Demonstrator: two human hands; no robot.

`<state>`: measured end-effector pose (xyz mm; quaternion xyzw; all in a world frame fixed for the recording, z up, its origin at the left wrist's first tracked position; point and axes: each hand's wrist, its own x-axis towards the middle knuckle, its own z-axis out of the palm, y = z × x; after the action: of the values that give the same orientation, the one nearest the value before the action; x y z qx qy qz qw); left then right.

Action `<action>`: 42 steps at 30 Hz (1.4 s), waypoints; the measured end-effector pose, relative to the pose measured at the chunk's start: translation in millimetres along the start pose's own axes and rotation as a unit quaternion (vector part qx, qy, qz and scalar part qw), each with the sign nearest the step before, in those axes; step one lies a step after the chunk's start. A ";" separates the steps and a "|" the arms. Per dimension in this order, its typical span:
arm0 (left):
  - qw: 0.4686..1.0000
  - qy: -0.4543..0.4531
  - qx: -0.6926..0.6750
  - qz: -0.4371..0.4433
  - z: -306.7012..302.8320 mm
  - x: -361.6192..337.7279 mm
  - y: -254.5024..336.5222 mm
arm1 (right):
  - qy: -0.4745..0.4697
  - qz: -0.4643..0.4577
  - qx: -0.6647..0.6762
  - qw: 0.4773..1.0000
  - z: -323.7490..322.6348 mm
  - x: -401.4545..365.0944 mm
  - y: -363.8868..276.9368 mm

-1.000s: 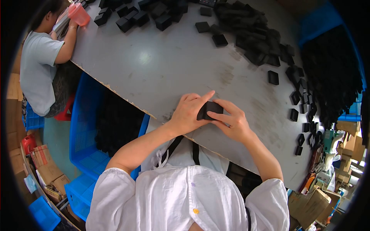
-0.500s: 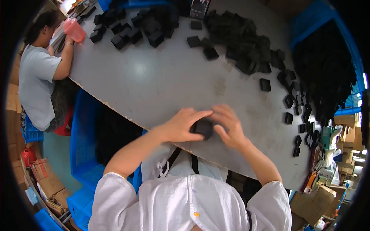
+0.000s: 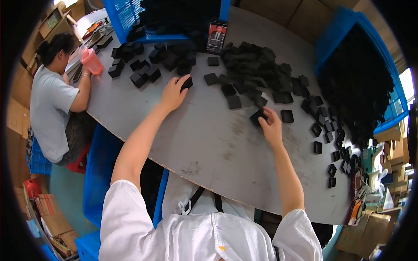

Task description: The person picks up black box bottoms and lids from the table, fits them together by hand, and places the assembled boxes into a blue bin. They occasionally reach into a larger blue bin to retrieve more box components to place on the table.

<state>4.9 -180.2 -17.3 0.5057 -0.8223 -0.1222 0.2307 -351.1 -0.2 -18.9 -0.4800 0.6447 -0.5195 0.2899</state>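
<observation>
My left hand [image 3: 175, 93], reaching far across the grey table [image 3: 191, 135], is closed around a small black box [image 3: 187, 83]. This box is close to a group of similar black boxes [image 3: 146, 75] at the back left. Further right, my right hand [image 3: 271, 125] pinches another black box [image 3: 258, 116] between thumb and fingers, at the near edge of a large heap of black pieces [image 3: 257, 65]. An open square black box [image 3: 287, 115] lies just right of that hand. My fingers partly cover both held boxes.
Blue crates full of black pieces stand at the back [image 3: 167, 39] and right [image 3: 320, 65]. A phone [image 3: 217, 37] leans upright behind the heap. Loose black boxes trail down the table's right side. A co-worker [image 3: 56, 104] sits at the left near a pink cup [image 3: 91, 61].
My hands were together around a black box near the table's front edge. They have since moved apart and forward, left to the back-left group, right to the heap. The view has shifted too.
</observation>
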 end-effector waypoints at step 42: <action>0.919 -0.113 -0.128 0.354 10.4 -187.5 157.4 | 0.102 -0.230 -0.416 0.874 -64.3 -28.7 31.1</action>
<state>-50.7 58.1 -5.9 0.1303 -0.9455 -0.1932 0.2275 -406.4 51.4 -33.2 -0.6354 0.6988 -0.3011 -0.1315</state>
